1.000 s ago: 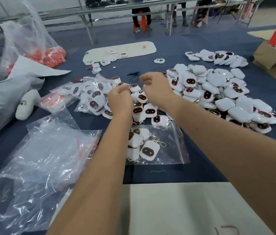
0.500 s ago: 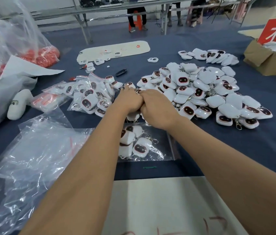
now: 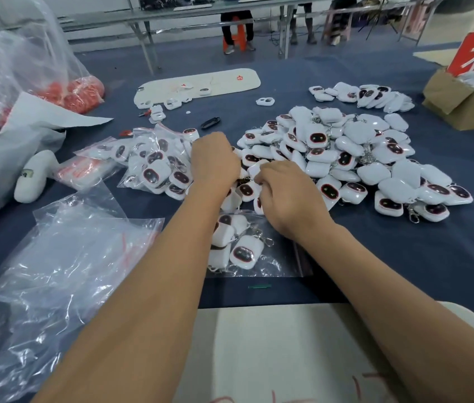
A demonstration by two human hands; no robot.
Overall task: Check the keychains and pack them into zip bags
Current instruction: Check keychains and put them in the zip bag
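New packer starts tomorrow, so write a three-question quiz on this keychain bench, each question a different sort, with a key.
1. True or false: the zip bag lying flat under the forearms already holds keychains.
2. Multiple choice: the big loose heap of keychains lies on which side of the right hand? A) left B) right C) nearer the person
3. Fill in: the cardboard box at the far right has a ____ sign standing in it.

Key
1. True; several white keychains show through the clear plastic.
2. B; the filled bags lie on the other side, left of the left hand.
3. Red, with white characters.
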